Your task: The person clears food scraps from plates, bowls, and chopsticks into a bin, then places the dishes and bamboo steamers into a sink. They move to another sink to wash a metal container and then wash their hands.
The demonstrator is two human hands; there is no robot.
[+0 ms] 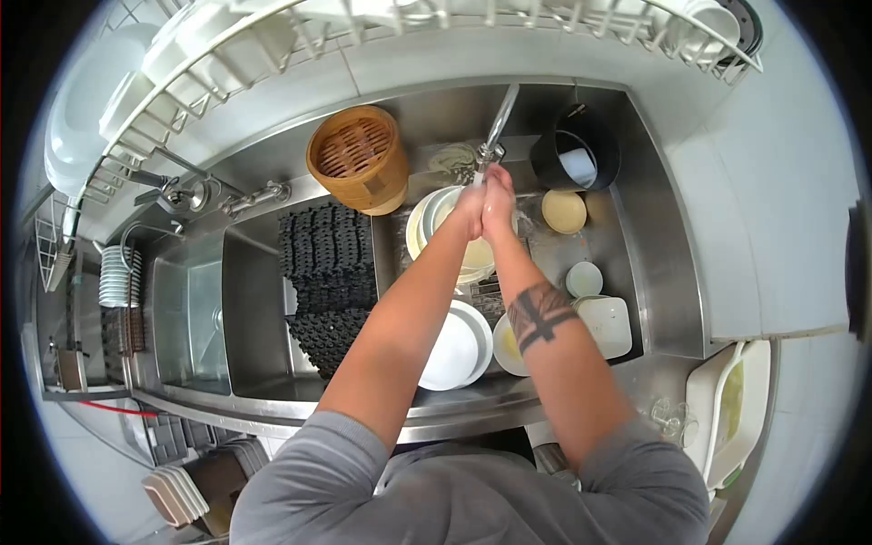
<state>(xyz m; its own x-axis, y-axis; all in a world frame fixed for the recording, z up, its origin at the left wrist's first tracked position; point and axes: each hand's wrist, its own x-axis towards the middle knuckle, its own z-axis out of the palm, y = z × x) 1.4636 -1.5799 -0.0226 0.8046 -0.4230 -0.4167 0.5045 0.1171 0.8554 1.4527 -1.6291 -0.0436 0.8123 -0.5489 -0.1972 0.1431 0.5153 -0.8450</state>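
Observation:
Under the metal faucet (497, 123), my left hand (470, 211) and my right hand (497, 202) press against each other with fingers drawn in. Water runs onto them. Whatever may lie between the palms is hidden. Just below my hands, a stack of pale bowls and plates (418, 238) sits in the sink. White round dishes (451, 350) rest nearer to me, under my forearms. A yellowish round dish (564, 212) and a black pot (549, 163) with something white inside are to the right of my hands.
A bamboo steamer (359, 163) stands on the back left of this basin. Black ridged mats (327, 245) cover part of the sink to the left. A white wire rack (227, 54) with dishes curves overhead. Small cup (584, 279) and square dish (607, 327) lie right.

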